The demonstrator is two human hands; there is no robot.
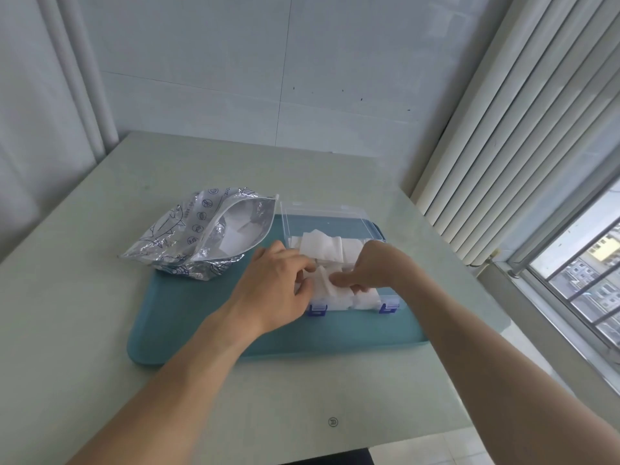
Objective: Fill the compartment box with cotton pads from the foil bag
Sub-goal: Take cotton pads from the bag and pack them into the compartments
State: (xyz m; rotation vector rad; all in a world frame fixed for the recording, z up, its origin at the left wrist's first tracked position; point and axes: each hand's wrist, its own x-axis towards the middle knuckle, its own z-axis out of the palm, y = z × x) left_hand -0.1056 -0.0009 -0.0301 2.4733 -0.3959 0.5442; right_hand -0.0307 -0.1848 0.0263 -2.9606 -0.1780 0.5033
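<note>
A clear compartment box (367, 305) with blue latches stands on a teal tray, its lid (328, 219) raised at the back. White cotton pads (322, 248) fill its compartments. My left hand (275, 286) and my right hand (372, 266) meet over the box's front part, both pinching the same white cotton pad (327, 285) and pressing it down. To the left lies the silver foil bag (188, 243), its mouth open toward me, with more white pads (235, 236) visible inside.
The teal tray (201, 330) rests on a pale table (84, 364). The foil bag overlaps the tray's left rear corner. Vertical blinds (523, 146) and a window (587, 263) stand to the right, a white wall behind.
</note>
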